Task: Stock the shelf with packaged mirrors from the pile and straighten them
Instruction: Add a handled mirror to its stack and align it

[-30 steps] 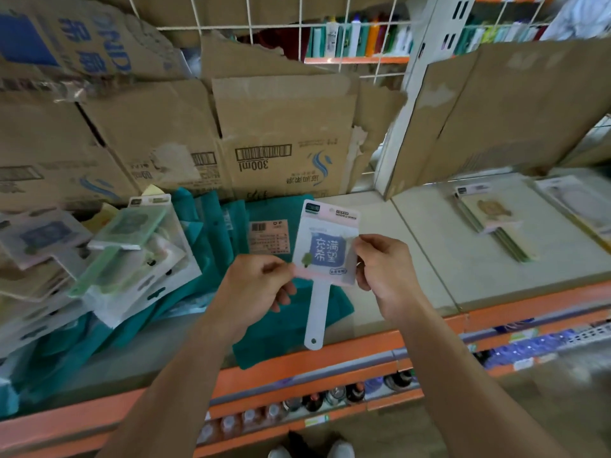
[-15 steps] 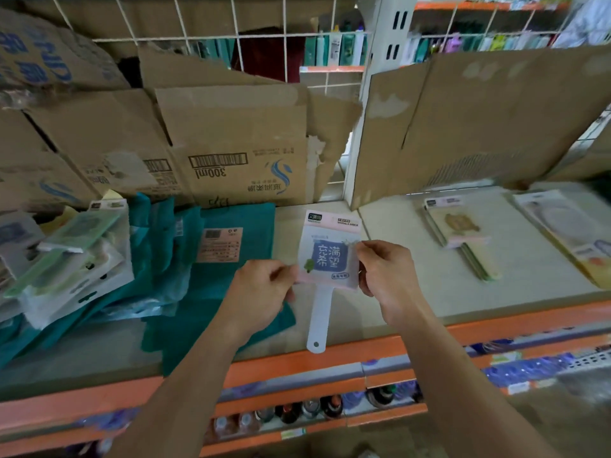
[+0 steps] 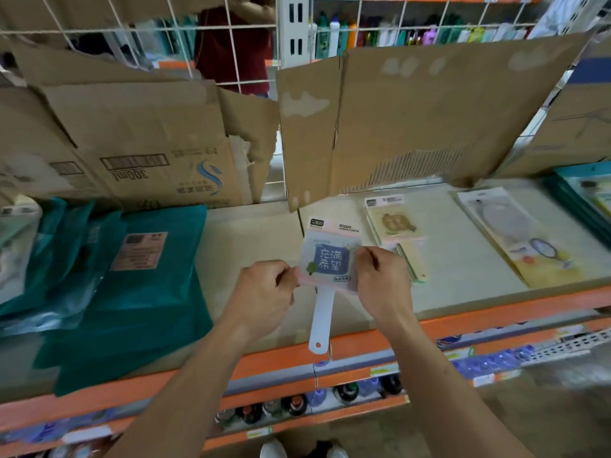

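A packaged hand mirror (image 3: 330, 256) with a blue square label and a white handle is held above the shelf's front part. My left hand (image 3: 264, 292) pinches its left edge and my right hand (image 3: 380, 282) pinches its right edge. Just to the right, a small stack of packaged mirrors (image 3: 395, 231) with a brown figure on top lies on the beige shelf board (image 3: 251, 246). Further right lies a larger packaged mirror (image 3: 515, 236). The pile of mirrors is only just visible at the far left edge (image 3: 16, 233).
Teal plastic bags (image 3: 142, 292) cover the shelf's left part. Torn cardboard sheets (image 3: 429, 110) lean against the wire back grid. Teal packages (image 3: 585, 193) sit at the far right. The orange shelf rim (image 3: 496, 319) runs along the front, bottles below. A person in red stands behind the grid.
I have carried the mirror to the right, from over the teal bags to beside the stack of mirrors. The view has turned right, so the pile has slid almost out of sight.
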